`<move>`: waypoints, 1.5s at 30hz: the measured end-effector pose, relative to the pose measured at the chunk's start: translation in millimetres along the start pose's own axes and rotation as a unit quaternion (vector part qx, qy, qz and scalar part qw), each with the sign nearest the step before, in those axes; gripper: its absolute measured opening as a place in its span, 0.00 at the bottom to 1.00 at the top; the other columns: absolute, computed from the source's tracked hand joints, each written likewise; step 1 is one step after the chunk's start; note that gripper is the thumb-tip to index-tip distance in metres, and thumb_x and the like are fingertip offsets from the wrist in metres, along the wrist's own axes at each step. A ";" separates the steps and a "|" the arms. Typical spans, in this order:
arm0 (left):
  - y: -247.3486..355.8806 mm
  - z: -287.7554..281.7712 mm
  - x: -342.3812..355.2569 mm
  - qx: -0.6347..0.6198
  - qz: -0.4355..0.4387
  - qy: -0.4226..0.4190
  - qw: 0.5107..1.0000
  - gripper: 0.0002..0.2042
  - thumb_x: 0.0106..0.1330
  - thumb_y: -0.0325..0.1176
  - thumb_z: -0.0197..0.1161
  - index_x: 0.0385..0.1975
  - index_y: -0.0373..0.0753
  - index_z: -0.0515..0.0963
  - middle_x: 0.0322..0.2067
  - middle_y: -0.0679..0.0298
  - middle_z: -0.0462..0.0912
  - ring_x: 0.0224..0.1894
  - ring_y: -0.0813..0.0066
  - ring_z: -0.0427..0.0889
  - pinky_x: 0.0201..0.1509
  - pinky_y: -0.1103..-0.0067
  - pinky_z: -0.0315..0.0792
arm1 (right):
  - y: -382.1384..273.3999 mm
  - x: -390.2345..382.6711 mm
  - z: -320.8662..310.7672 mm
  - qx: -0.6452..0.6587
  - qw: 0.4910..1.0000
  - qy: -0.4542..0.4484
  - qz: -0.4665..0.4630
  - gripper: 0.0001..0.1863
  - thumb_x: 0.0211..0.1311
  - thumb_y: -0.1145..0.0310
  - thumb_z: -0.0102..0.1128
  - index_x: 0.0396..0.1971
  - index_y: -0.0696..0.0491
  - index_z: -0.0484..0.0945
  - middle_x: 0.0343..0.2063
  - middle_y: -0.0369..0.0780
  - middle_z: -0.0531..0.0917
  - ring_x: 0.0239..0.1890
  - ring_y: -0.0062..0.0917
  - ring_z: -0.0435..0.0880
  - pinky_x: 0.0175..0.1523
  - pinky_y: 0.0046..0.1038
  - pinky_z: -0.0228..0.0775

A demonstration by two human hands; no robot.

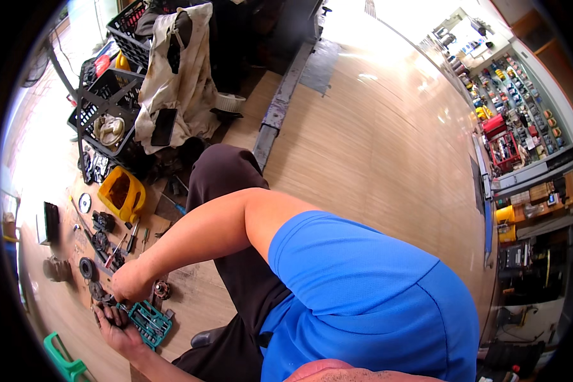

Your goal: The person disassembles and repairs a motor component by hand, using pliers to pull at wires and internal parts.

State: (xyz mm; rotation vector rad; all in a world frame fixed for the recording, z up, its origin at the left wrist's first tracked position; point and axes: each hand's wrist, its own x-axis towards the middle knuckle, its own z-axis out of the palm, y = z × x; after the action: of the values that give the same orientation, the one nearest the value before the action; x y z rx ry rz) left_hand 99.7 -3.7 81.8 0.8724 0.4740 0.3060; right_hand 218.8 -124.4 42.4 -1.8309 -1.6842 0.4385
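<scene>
My left hand is low on the left with its fingers curled round a small dark part that I cannot make out. Just above it, my right hand is closed and nearly touches the left. Its fingertips point away, and what they hold is hidden. Beside the hands lies an open teal tool case with rows of metal sockets or bits. A round metal part sits by the case. A dark ring and several screwdrivers, one a dark-handled screwdriver, lie on the floor beyond my right hand.
A cut-open yellow jug stands farther off, below black plastic crates. A stained cloth with a phone on it hangs there. A green stool is at lower left. A metal rail crosses the floor; shelves line the right.
</scene>
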 end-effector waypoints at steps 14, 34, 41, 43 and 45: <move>-12.0 12.3 -5.3 0.204 0.063 0.031 0.976 0.08 0.73 0.34 0.54 0.31 0.40 0.74 0.20 0.77 0.67 0.20 0.92 0.60 0.22 0.89 0.54 | 0.1 -5.4 -27.6 -0.066 0.993 -0.098 0.004 0.16 0.56 0.57 0.62 0.31 0.56 0.84 0.29 0.50 0.83 0.37 0.45 0.82 0.45 0.41 0.72; -24.7 11.9 -8.8 0.566 0.124 -0.073 0.811 0.12 0.69 0.30 0.56 0.35 0.24 0.78 0.25 0.62 0.82 0.27 0.79 0.75 0.35 0.78 0.71 | -11.0 -13.6 -54.8 -0.035 0.981 -0.097 0.165 0.12 0.51 0.64 0.62 0.29 0.58 0.84 0.29 0.50 0.83 0.35 0.42 0.83 0.40 0.37 0.74; -34.2 1.2 2.7 0.521 0.172 0.020 0.836 0.11 0.68 0.30 0.56 0.34 0.25 0.79 0.26 0.60 0.83 0.28 0.80 0.77 0.34 0.79 0.71 | -7.4 -7.9 -44.0 0.112 0.969 -0.019 0.220 0.11 0.55 0.68 0.57 0.31 0.59 0.83 0.28 0.54 0.82 0.34 0.45 0.82 0.41 0.39 0.73; -30.6 1.4 1.3 0.506 0.186 0.047 0.841 0.11 0.68 0.30 0.56 0.34 0.25 0.80 0.26 0.61 0.83 0.29 0.81 0.77 0.35 0.80 0.70 | -18.5 -8.1 -37.6 0.132 0.970 0.042 0.198 0.11 0.56 0.68 0.57 0.31 0.60 0.82 0.29 0.54 0.82 0.35 0.46 0.82 0.41 0.39 0.73; -31.9 -9.3 6.6 0.467 0.181 0.072 0.863 0.11 0.69 0.30 0.56 0.34 0.25 0.80 0.27 0.62 0.83 0.30 0.81 0.77 0.35 0.80 0.70 | -26.4 -6.7 -34.5 0.155 0.969 0.075 0.179 0.11 0.59 0.68 0.56 0.31 0.62 0.81 0.30 0.56 0.81 0.37 0.49 0.81 0.42 0.40 0.73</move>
State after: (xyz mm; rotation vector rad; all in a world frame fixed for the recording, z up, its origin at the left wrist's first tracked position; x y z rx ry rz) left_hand 102.7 -14.1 49.7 1.9133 0.6017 0.4998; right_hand 218.5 -137.8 84.2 -1.8768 -1.1121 0.6545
